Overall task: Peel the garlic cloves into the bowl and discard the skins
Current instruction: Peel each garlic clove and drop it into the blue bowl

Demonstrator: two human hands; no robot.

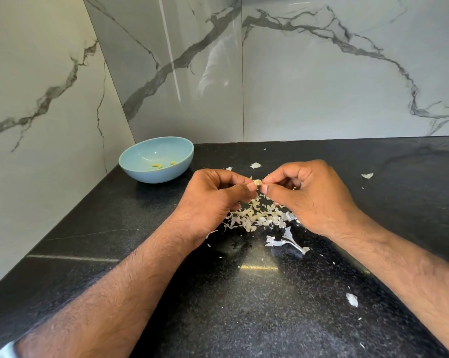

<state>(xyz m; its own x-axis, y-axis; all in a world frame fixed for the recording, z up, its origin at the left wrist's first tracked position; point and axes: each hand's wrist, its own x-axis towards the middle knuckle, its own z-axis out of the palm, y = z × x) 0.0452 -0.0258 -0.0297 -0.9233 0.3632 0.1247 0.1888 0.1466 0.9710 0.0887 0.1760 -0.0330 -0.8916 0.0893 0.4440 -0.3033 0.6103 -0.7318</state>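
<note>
A small pale garlic clove [257, 182] is pinched between the fingertips of both hands above the black counter. My left hand [213, 200] grips it from the left, and my right hand [308, 197] grips it from the right, thumbs nearly touching. Directly under the hands lies a pile of white garlic skins [257, 217]. A light blue bowl [134, 157] stands to the far left near the wall corner and holds a few peeled yellowish cloves [158, 165]. Something pale shows inside my right palm, too hidden to name.
Loose skin scraps are scattered over the black stone counter [244, 293]: a larger torn piece [286, 241] near my right wrist, one flake [352, 299] at the front right, others [367, 175] at the back. Marble walls close the left and the back.
</note>
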